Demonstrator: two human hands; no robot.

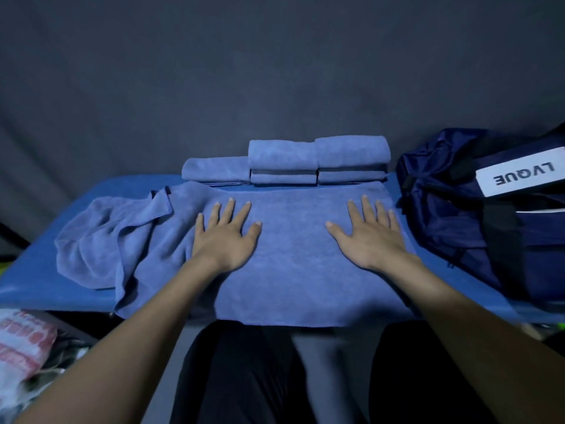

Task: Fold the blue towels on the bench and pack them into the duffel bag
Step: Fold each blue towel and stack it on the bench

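Observation:
A blue towel [293, 264] lies spread flat across the middle of the blue bench [36, 270], its near edge hanging over the front. My left hand [226, 237] and my right hand [370, 237] both rest palm-down on it with fingers straight and spread. Several folded blue towels [315, 162] are stacked in low piles along the bench's back edge. A crumpled blue towel [104, 237] lies heaped to the left, touching the spread one. The navy duffel bag [477, 215] with a white "LVQUE" label sits on the bench's right end.
A dark grey wall rises right behind the bench. A pink-and-white plastic packet [21, 344] lies on the floor at lower left. My legs in dark trousers are directly below the bench's front edge.

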